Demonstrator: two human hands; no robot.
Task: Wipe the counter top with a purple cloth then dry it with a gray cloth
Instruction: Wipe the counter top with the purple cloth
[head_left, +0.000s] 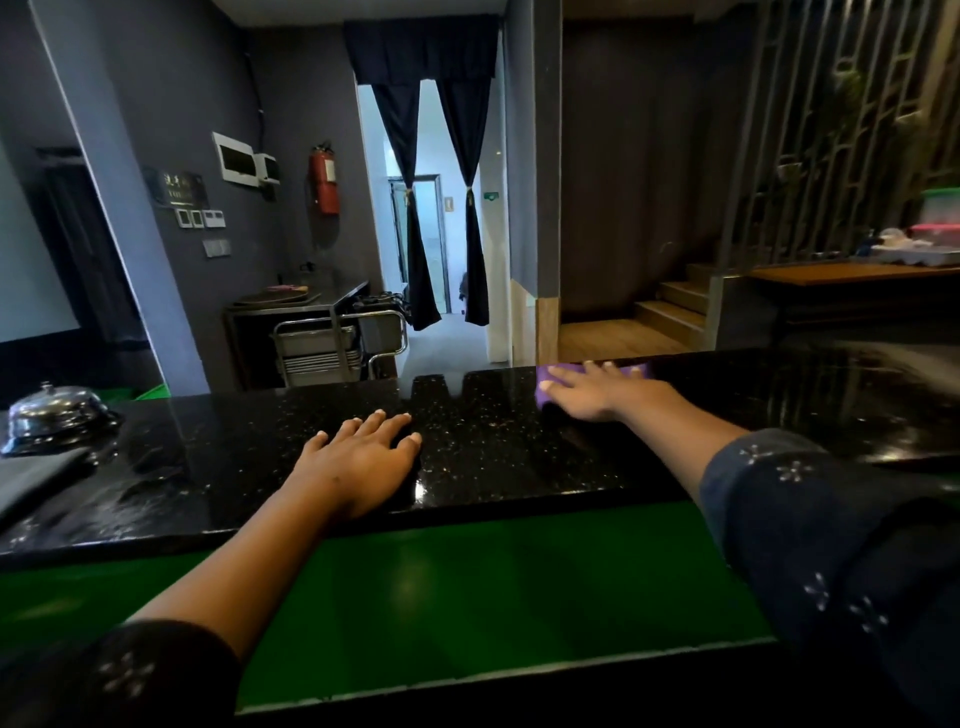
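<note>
A black speckled counter top (493, 447) runs across the view. My right hand (597, 395) lies flat with straight fingers on a purple cloth (544, 375) at the counter's far edge, covering most of it. My left hand (363, 457) rests flat on the bare counter near the front edge, fingers spread, holding nothing. A gray cloth (36, 478) lies folded on the counter at the far left.
A silver service bell (54, 415) stands on the counter at the left, behind the gray cloth. Below the counter's front edge is a green shelf (467, 592). Beyond the counter are a steel trolley (332, 338) and wooden stairs (670, 306).
</note>
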